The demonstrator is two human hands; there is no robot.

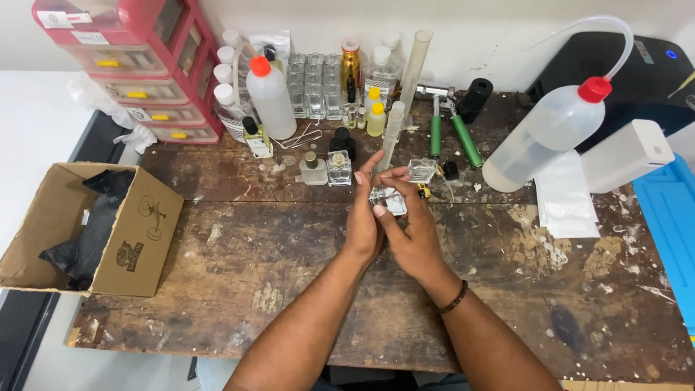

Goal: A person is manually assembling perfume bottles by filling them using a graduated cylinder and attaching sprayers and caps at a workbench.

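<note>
**Mia:** What do the two hands do?

**Ben:** They meet over the middle of the old wooden table [289, 289]. The left hand [364, 217] and the right hand [409, 232] both hold one small clear glass bottle [389, 200]. The fingers wrap around it from both sides, so both hands are closed on it.

**Mia:** Where is the little bottle?

**Ben:** It is up off the table, between the fingertips, just in front of a row of other things. Most of it hides behind the fingers.

**Mia:** What is near it?

**Ben:** Just behind the hands stand two small square bottles [327, 168]. One more little glass bottle [422, 170] lies just right of the hands. A tall clear tube [404, 94] stands behind the hands.

**Mia:** And farther back?

**Ben:** A white bottle with a red cap [270, 98] stands by the wall, next to many small clear bottles [313, 90] in rows. A tool with green handles [450, 130] lies to the right of them. A big squeeze bottle with a red top and a bent tube [546, 134] leans at the right.

**Mia:** What is on the left?

**Ben:** A red set of drawers [145, 65] sits in the corner. A brown cardboard box [108, 232] with black stuff inside sits at the table's left edge, well apart from the hands. The right wrist wears a dark bead band [455, 297]
</note>
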